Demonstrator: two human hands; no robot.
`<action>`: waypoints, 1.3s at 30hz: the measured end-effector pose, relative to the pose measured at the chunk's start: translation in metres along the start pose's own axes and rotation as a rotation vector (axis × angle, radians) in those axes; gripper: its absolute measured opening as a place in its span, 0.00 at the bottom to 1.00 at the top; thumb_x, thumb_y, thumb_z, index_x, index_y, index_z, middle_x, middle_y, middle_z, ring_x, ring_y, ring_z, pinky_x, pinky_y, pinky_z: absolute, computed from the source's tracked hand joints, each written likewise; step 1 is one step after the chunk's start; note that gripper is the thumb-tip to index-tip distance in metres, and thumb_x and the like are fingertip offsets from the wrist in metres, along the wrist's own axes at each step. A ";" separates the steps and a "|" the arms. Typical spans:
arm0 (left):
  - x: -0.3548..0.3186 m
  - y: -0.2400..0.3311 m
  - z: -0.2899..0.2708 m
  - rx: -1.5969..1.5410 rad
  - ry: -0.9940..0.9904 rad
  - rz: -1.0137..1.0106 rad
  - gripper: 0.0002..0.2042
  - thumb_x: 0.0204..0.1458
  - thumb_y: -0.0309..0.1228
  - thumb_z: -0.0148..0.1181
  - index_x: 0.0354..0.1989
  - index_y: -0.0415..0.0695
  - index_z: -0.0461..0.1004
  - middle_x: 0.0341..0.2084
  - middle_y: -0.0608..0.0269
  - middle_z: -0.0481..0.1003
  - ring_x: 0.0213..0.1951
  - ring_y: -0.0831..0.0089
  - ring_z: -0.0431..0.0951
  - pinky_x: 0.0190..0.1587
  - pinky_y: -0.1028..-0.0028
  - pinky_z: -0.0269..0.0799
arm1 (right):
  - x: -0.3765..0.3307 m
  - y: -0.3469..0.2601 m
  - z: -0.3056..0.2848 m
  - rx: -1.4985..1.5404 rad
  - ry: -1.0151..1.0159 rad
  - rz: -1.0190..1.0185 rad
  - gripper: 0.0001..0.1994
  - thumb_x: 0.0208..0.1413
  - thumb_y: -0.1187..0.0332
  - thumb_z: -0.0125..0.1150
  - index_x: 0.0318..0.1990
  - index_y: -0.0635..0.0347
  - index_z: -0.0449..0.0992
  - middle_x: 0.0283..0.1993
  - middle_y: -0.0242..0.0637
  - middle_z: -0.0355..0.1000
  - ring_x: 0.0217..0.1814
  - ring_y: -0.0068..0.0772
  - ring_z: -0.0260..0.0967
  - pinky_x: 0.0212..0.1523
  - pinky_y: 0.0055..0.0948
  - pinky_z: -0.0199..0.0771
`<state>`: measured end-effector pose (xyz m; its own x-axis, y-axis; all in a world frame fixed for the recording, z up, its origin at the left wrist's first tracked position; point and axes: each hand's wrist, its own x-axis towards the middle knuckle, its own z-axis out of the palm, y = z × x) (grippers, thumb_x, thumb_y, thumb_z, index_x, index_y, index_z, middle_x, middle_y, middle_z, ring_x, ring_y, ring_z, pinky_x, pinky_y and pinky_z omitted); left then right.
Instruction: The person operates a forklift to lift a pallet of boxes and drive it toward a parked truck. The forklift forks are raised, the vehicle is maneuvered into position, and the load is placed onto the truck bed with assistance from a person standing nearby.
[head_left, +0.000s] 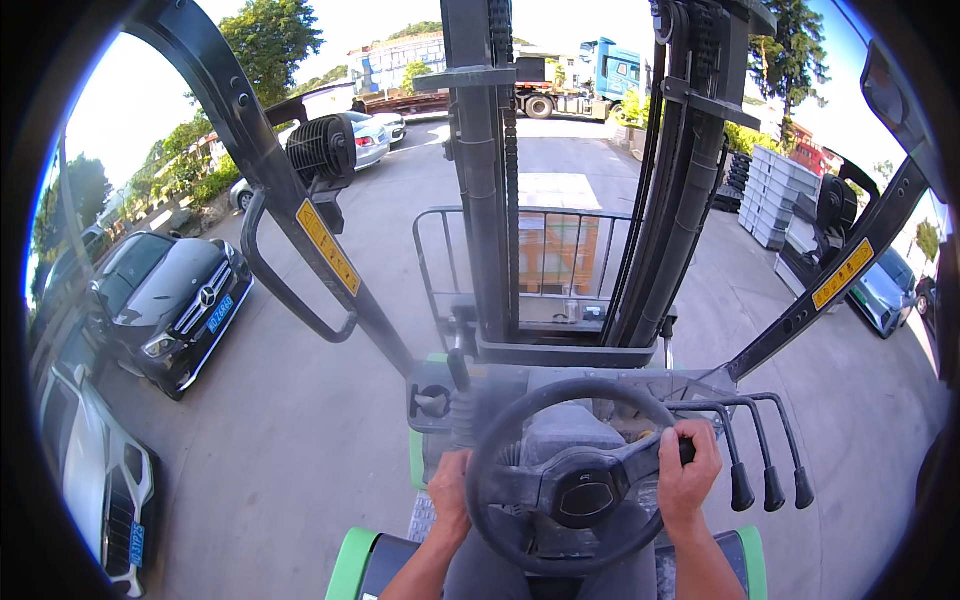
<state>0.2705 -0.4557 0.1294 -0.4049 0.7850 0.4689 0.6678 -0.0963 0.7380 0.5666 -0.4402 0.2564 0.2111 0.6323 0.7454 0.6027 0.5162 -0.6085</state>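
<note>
I sit at the dark steering wheel [530, 390] of a forklift. My left hand [452, 492] is closed around the left side of its rim. My right hand [688, 470] is closed at the upper right of the wheel, with a dark knob [686, 450] showing beside the fingers. Just right of that hand hang three black-handled levers [773, 488], untouched. An upright lever with a ribbed boot [462, 412] rises ahead of my left hand. Beyond the mast [482, 200] and the load guard [436, 262] stands a wooden crate [560, 258] with a pale top.
A black car [165, 295] and a white car [90, 470] are parked at the left, with a silver car [365, 140] farther off. A blue truck [608, 75] stands at the back. Stacked grey crates [778, 195] and a blue car [885, 290] are at the right.
</note>
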 end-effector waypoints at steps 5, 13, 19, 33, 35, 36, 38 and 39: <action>0.010 0.026 -0.011 -0.115 0.070 0.039 0.10 0.65 0.35 0.59 0.45 0.43 0.80 0.43 0.53 0.79 0.44 0.55 0.81 0.47 0.62 0.75 | 0.014 -0.059 0.035 0.087 0.023 -0.111 0.07 0.54 0.73 0.69 0.31 0.60 0.75 0.32 0.39 0.73 0.37 0.45 0.71 0.42 0.41 0.68; -0.081 -0.043 -0.054 -0.718 -0.130 -0.422 0.15 0.68 0.40 0.53 0.48 0.41 0.79 0.39 0.53 0.80 0.42 0.62 0.80 0.48 0.65 0.76 | -0.127 -0.188 0.076 0.264 -0.184 -0.305 0.08 0.49 0.72 0.72 0.32 0.57 0.76 0.33 0.36 0.75 0.38 0.46 0.73 0.41 0.42 0.70; -0.263 -0.072 -0.026 -0.833 -0.594 -0.896 0.13 0.67 0.38 0.54 0.41 0.40 0.78 0.32 0.57 0.79 0.35 0.64 0.79 0.41 0.65 0.75 | -0.263 -0.184 -0.034 0.224 -0.366 -0.262 0.09 0.48 0.71 0.73 0.34 0.56 0.78 0.38 0.37 0.75 0.44 0.44 0.74 0.47 0.44 0.72; -0.334 -0.065 0.053 0.045 -0.945 0.185 0.18 0.69 0.37 0.46 0.40 0.39 0.81 0.39 0.43 0.81 0.44 0.43 0.80 0.48 0.49 0.76 | -0.048 -0.104 0.002 0.078 0.254 -0.105 0.06 0.53 0.74 0.68 0.31 0.60 0.75 0.30 0.40 0.72 0.35 0.49 0.72 0.38 0.44 0.71; -0.326 -0.058 0.059 -0.019 -0.960 0.049 0.23 0.70 0.42 0.43 0.38 0.46 0.86 0.38 0.48 0.84 0.46 0.43 0.81 0.50 0.48 0.74 | -0.049 -0.125 0.043 0.187 0.173 -0.148 0.06 0.53 0.74 0.67 0.35 0.59 0.74 0.35 0.40 0.71 0.40 0.49 0.70 0.44 0.42 0.70; -0.320 -0.056 0.059 -0.032 -0.893 0.066 0.23 0.67 0.45 0.50 0.43 0.33 0.79 0.39 0.31 0.79 0.46 0.34 0.78 0.51 0.44 0.74 | -0.055 -0.135 0.069 0.211 0.116 -0.168 0.07 0.54 0.74 0.67 0.36 0.58 0.74 0.37 0.40 0.71 0.41 0.48 0.70 0.46 0.41 0.69; -0.314 -0.044 0.063 -0.023 -0.813 0.069 0.22 0.67 0.44 0.50 0.43 0.33 0.79 0.39 0.32 0.79 0.45 0.34 0.79 0.51 0.44 0.74 | -0.086 -0.153 0.101 0.255 -0.013 -0.173 0.07 0.55 0.73 0.65 0.35 0.60 0.71 0.38 0.42 0.69 0.45 0.46 0.68 0.48 0.42 0.67; -0.309 -0.039 0.066 -0.017 -0.784 0.059 0.22 0.66 0.44 0.51 0.43 0.33 0.79 0.39 0.33 0.79 0.45 0.34 0.79 0.50 0.45 0.74 | -0.105 -0.155 0.115 0.283 -0.047 -0.222 0.07 0.55 0.72 0.65 0.36 0.60 0.71 0.38 0.41 0.68 0.45 0.45 0.68 0.49 0.42 0.67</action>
<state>0.4104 -0.6544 -0.0762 0.1939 0.9805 0.0334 0.6623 -0.1559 0.7328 0.3629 -0.5203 0.2414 0.0597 0.5091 0.8586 0.3918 0.7792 -0.4892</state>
